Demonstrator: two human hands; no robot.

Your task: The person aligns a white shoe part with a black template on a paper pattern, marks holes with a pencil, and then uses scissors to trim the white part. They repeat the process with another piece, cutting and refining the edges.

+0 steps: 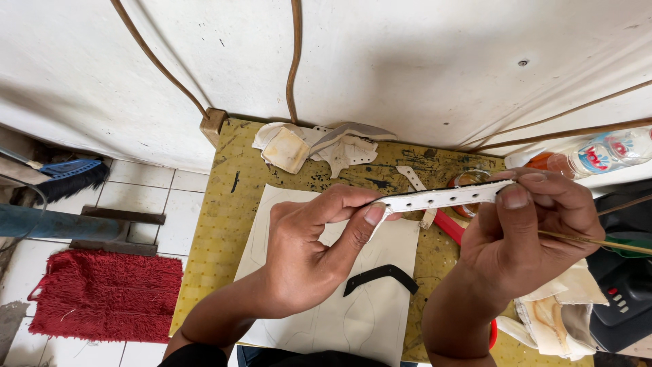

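Head view: left hand (309, 248) and right hand (533, 221) each pinch an end of the white strip (441, 198) between thumb and fingers, level above the table (210, 231), wrists bent inward.

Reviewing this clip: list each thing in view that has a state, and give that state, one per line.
Left hand: pinching the strip's left end.
Right hand: pinching the strip's right end.
White perforated leather strip: held taut and level above the table.
Black curved leather piece: lying flat on the white paper sheet.
Clear plastic bottle: lying on its side.
Pile of white cut pieces: heaped at the yellow table's far edge.
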